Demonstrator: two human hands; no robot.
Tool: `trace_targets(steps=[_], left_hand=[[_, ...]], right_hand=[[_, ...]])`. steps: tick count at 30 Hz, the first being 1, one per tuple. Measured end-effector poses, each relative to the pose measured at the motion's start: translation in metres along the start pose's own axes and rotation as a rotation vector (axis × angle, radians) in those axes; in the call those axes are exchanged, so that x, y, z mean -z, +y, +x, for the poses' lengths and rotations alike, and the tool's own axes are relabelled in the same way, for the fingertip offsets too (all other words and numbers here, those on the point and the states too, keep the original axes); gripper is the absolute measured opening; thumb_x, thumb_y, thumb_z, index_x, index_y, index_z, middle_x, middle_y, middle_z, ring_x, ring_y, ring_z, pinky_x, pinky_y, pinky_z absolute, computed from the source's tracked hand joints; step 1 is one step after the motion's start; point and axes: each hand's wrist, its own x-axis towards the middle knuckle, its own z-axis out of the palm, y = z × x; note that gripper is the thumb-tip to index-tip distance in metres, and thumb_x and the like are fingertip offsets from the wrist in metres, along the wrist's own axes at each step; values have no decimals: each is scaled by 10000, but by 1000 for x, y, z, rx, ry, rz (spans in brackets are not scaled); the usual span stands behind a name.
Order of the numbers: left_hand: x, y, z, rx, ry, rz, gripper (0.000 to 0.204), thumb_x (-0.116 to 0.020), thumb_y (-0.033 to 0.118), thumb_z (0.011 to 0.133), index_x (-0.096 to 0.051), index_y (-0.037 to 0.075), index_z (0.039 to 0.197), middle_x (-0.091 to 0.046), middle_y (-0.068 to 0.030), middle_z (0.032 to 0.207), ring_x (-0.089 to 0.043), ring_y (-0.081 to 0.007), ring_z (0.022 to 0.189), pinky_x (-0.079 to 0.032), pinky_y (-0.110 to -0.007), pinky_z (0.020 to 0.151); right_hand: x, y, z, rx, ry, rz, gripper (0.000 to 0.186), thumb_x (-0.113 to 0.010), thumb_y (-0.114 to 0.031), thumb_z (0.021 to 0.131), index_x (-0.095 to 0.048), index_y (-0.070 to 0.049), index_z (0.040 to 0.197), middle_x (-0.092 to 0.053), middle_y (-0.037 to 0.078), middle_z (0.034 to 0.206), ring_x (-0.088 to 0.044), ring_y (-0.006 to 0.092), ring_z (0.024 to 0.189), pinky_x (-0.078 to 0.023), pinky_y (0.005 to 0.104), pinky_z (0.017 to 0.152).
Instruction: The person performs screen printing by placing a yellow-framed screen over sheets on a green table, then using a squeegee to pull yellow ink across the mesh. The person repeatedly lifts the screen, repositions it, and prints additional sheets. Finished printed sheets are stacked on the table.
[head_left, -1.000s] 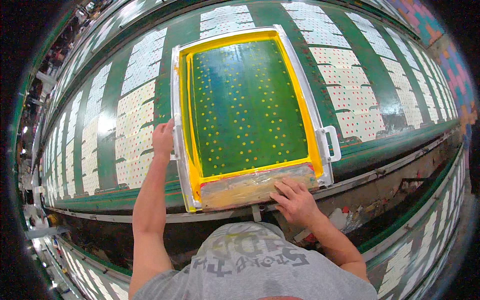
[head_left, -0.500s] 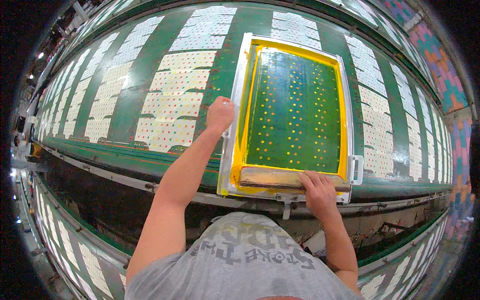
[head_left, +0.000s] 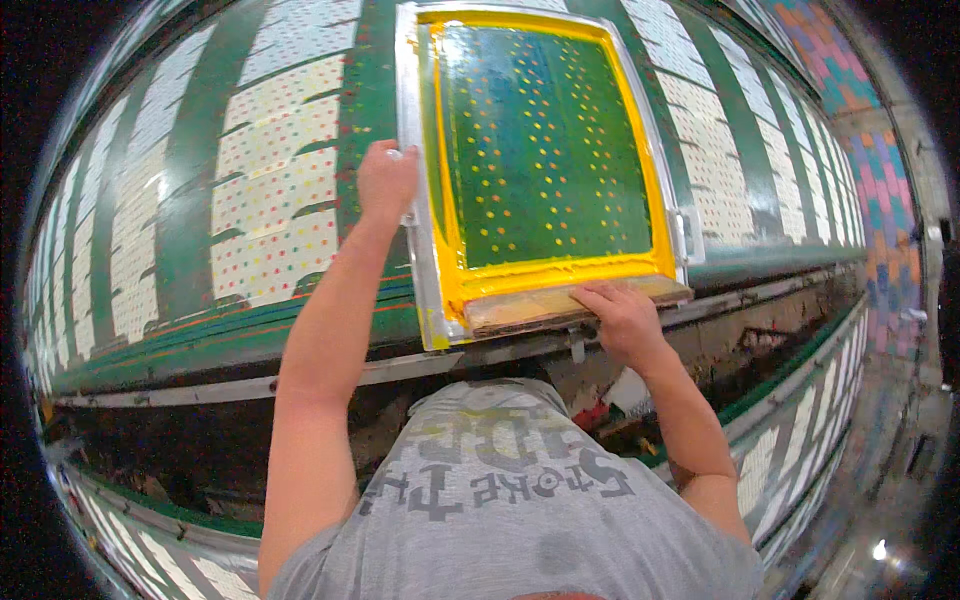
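In front of me lies a screen-printing frame (head_left: 420, 220) with a pale metal rim. Its green mesh (head_left: 545, 150) carries rows of small yellow and orange dots, bordered by thick yellow ink. My left hand (head_left: 388, 185) is closed on a fitting at the frame's left side, largely covered by my fingers. At the frame's near end, my right hand (head_left: 622, 318) grips a wooden squeegee (head_left: 530, 307) from above, thumb and fingers over its right half. The squeegee lies across the frame's width, tilted toward me; its blade edge is hidden.
A long green printing table (head_left: 190, 180) runs left and right, bearing pale dotted fabric pieces (head_left: 280, 180) in columns on both sides of the frame. A white handle (head_left: 690, 235) sticks out at the frame's right. A metal rail (head_left: 330, 378) edges the near side. Behind me runs another table.
The whole view has shifted, so table and frame sit higher and further left. The squeegee has tipped toward me, baring more yellow ink in front of it. Both hands keep their holds.
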Motion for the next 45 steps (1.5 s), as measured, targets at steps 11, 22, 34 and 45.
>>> trace_targets(steps=[11,22,34,45], left_hand=[[2,-10,1,79,-53,-115,424,-644,219,1022,-706,-19,1367,-748,-280,1308,-711,-424,1236,-533,-482,1091],[5,-6,-2,148,-72,2,313,-655,201,1063,-737,4,1292,-771,-243,1203,-730,-391,1146,-549,-471,1040],[11,23,-10,159,-12,123,259,-697,210,1058,-763,17,1218,-778,-217,1074,-736,-350,1015,-566,-464,924],[13,32,-10,214,-31,177,241,-690,205,1054,-768,25,1193,-778,-193,1068,-730,-296,991,-564,-435,900]], right_hand=[[-26,41,79,102,265,-68,511,-676,34,819,-771,-115,1298,-751,97,1263,-736,345,1139,-568,482,957],[-7,161,303,138,215,-168,417,-704,-70,874,-757,-146,1280,-755,150,1213,-729,369,1144,-567,520,989],[19,261,512,104,186,-237,414,-665,-117,929,-764,-161,1328,-780,168,1245,-748,382,1188,-610,519,1016],[29,294,563,126,136,-240,490,-612,-136,964,-722,-175,1439,-767,163,1359,-729,381,1260,-580,525,1093]])
